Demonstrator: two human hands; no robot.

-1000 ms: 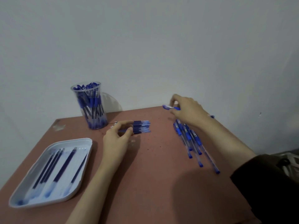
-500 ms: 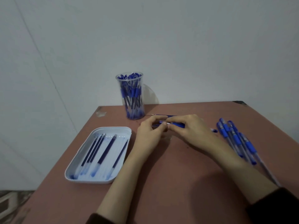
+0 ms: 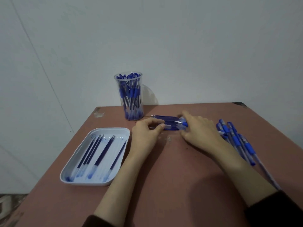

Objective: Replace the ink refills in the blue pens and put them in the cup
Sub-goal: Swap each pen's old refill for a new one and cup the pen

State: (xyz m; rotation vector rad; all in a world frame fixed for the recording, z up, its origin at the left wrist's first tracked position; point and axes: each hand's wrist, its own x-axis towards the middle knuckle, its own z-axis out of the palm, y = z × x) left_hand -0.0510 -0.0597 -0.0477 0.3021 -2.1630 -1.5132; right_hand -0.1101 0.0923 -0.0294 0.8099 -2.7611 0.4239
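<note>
Hands have drawn apart since 0.5 s ago, baring refill bundle (image 3: pixel 169 123) at frame ctr. L hand (image 3: pixel 146 134) pinches its left end; R hand (image 3: pixel 200 131) fingers curl round blue pen (image 3: pixel 184 123). Cup (image 3: pixel 118 82) upper ctr, loose pens (image 3: pixel 236 141) right, tray (image 3: pixel 85 183) lower left.

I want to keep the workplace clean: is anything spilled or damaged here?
Yes. Blue ink smears stain the white tray, mostly around the near ends of the refills. The table looks chipped at its far left corner.

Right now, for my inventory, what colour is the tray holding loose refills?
White tray, blue ink smudges; head view.
</note>
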